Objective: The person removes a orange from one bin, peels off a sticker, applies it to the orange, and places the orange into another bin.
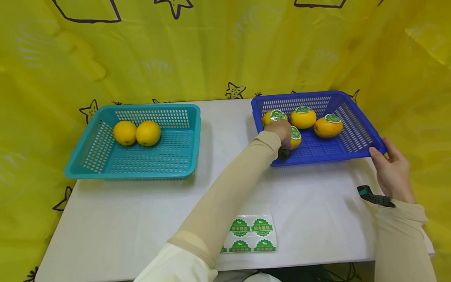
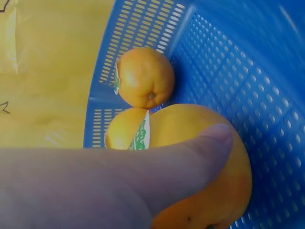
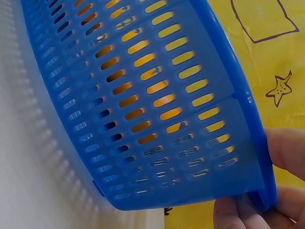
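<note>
While my left hand point(image 1: 281, 131) cups a stickered round orange point(image 2: 205, 167) at the blue slotted plastic basket's point(image 1: 356, 135) seven o'clock corner, my right hand point(image 1: 391, 168) pinches the rim at four o'clock; I'd keep that brace firm and set the orange down gently.

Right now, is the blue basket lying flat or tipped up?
Tipped: the right hand lifts the blue basket at its corner, raising that side off the table.

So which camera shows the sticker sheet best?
The head view: the sticker sheet lies in full sight on the table, near the front edge. Neither wrist view shows it; both show only the blue basket.
</note>
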Motion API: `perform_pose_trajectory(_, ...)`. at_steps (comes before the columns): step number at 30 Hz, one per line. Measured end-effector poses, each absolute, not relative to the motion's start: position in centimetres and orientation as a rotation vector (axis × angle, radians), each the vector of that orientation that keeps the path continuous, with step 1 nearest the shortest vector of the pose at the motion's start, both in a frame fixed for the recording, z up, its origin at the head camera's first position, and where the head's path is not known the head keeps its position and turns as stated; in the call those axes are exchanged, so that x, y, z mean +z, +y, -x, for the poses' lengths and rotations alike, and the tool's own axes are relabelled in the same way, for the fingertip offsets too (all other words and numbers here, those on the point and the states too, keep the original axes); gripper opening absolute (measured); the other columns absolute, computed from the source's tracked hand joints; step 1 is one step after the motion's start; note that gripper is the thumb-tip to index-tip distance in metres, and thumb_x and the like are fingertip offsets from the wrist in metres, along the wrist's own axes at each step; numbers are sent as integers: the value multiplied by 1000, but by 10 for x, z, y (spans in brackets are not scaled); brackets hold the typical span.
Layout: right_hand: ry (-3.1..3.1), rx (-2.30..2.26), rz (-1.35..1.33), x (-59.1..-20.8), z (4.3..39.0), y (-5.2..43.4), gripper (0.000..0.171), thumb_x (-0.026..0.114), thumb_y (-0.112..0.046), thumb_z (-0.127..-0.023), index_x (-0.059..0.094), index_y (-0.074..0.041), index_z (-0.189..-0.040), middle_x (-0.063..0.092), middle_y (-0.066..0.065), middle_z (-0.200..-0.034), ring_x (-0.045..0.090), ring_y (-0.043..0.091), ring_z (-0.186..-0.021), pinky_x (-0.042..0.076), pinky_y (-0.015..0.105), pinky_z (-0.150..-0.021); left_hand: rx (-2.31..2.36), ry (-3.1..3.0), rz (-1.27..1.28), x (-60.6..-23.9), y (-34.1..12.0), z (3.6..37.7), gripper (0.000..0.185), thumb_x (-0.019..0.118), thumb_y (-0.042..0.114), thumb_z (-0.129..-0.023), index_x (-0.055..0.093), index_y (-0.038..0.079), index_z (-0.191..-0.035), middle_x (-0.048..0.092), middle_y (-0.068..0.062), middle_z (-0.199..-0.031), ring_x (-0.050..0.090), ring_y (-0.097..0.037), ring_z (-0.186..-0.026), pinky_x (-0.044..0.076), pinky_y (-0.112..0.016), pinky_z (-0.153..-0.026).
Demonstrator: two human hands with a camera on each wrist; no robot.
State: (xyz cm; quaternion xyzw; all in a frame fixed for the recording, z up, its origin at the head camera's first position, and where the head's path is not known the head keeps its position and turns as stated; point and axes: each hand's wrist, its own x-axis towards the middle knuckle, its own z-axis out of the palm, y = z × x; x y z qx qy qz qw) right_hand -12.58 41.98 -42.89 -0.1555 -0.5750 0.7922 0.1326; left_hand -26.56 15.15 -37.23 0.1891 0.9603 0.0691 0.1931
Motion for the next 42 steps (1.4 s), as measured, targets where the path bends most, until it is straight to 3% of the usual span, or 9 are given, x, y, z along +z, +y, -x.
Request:
perform_pose_trajectory(5,-1625,2347,388,-427,128,420,85,62,0,-92,8,-14,-156,0,-10,-160,55,4,-112,38,16,-93,131,2665,-493,-369,153,268,50,80,34,-82,63,17,-126,56,3,-121,50,-15,-105,45,-27,-88)
perform_pose_trajectory(12,-1743,2307,410,-422,132,418,86,65,-6,-92,9,-16,-157,2,-9,-161,47,7,-121,37,17,-95,60,2670,-554,-362,149,268,54,78,36,-84,61,19,-132,56,5,-128,53,-10,-113,40,-25,-97)
perform_pose_trajectory(21,-1680,2337,372,-421,135,418,84,62,-1,-93,8,-14,-156,1,-8,-161,54,5,-113,40,17,-92,135,2741,-562,-356,138,266,38,77,21,-85,67,19,-122,64,4,-116,57,-11,-100,45,-25,-89)
perform_pose_trajectory(30,-1615,2381,350,-426,134,419,84,61,2,-93,8,-14,-156,-1,-10,-161,59,4,-107,42,16,-90,80,2754,-708,-354,132,266,32,78,15,-85,69,17,-116,65,3,-116,58,-12,-101,48,-25,-85)
perform_pose_trajectory(36,-1588,2380,371,-428,130,420,84,61,2,-93,8,-15,-156,0,-9,-161,58,4,-107,43,16,-89,85,2806,-892,-339,123,255,32,78,28,-85,66,14,-112,63,3,-108,56,-14,-100,46,-27,-86)
perform_pose_trajectory(42,-1602,2358,401,-428,126,420,85,61,1,-93,7,-16,-156,0,-10,-160,55,3,-111,41,16,-91,223,2810,-1070,-326,87,233,54,69,40,-91,52,6,-130,60,-3,-115,56,-16,-105,47,-28,-88)
